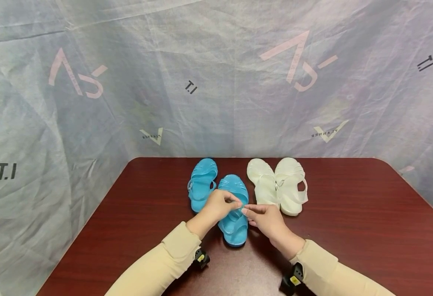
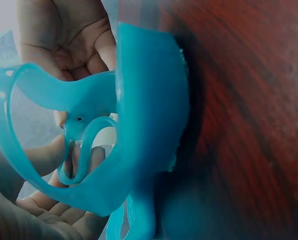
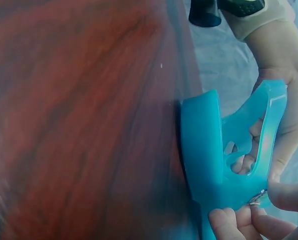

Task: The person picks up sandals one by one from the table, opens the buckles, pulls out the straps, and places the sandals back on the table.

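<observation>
A blue jelly sandal [image 1: 236, 234] lies sole down on the table, its toe pointing away from me. My left hand [image 1: 218, 204] reaches over it from the left and pinches its ankle strap [image 2: 79, 175] between thumb and fingers. From the right, my right hand [image 1: 268, 222] holds the strap at a small metal buckle [image 3: 258, 198] on the sandal's side. The fingertips of both hands nearly meet above the sandal. Whether the strap end passes through the buckle is hidden by the fingers.
Another blue sandal [image 1: 201, 187] stands to the left, further back. Behind my right hand are two white sandals, one left [image 1: 259, 168] and one right [image 1: 289, 201], side by side. The dark red table [image 1: 146, 213] ends at a grey printed cloth [image 1: 216, 111].
</observation>
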`<state>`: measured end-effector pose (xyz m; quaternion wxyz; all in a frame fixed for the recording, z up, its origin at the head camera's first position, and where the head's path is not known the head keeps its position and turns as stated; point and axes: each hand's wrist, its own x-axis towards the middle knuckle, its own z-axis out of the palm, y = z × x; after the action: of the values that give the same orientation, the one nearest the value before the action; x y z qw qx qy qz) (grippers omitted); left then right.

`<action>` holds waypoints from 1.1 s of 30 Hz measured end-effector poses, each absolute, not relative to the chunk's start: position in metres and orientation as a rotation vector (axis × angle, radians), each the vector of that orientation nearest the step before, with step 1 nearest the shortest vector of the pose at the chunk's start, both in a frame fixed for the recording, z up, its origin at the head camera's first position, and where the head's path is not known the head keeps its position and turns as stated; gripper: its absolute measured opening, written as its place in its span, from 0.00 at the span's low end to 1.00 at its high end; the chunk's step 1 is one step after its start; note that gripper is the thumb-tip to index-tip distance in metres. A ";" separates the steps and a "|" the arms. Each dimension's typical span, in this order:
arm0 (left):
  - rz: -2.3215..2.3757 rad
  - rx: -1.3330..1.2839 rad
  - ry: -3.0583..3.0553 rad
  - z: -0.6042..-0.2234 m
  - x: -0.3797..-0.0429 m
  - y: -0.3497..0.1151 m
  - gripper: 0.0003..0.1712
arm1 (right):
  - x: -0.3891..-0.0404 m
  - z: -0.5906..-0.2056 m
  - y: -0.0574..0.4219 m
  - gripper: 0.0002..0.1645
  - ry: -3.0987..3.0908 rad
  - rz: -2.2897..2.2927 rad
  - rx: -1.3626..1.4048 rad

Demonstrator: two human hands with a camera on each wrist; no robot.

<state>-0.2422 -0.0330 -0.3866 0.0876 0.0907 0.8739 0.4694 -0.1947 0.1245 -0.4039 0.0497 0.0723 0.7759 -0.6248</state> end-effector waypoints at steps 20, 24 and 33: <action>1.513 0.215 2.587 -0.388 -0.233 -0.072 0.19 | -0.183 -0.408 0.125 0.21 2.253 -2.030 0.302; 1.502 0.239 2.584 -0.389 -0.227 -0.073 0.18 | -0.179 -0.408 0.123 0.21 2.250 -2.046 0.264; 1.485 0.211 2.564 -0.394 -0.213 -0.078 0.18 | -0.169 -0.413 0.124 0.35 2.264 -1.955 0.136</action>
<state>-0.2127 -0.0777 -0.3935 0.0857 0.0707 0.8600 0.4980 -0.1693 0.1242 -0.4135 0.0737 0.0453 0.7540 -0.6511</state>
